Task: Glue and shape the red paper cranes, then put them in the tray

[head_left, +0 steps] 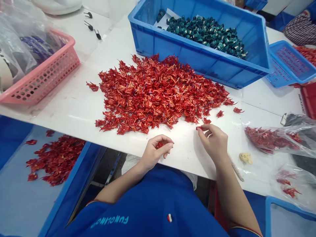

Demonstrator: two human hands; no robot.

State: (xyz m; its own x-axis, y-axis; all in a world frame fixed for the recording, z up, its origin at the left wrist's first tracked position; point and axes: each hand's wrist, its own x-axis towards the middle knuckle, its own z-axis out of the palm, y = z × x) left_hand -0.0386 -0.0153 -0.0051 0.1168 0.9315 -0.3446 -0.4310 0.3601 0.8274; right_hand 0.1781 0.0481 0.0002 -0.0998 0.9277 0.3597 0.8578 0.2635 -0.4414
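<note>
Red folded pieces (158, 92) lie in a big pile in the middle of the white worktop (74, 108). The left hand (155, 151) is curled almost closed near the worktop's front edge, and it holds a small red piece (159, 144) between thumb and fingers. The right hand (214, 141) is just beside the pile and pinches a loose red piece (199, 128) with its fingertips. Behind the pile stands a blue bin (197, 56) with green pieces (209, 34) inside. A pink basket (46, 75) sits far left.

Two hands (154, 152) (214, 141), one pink basket (46, 77), three black clips (89, 26).
</note>
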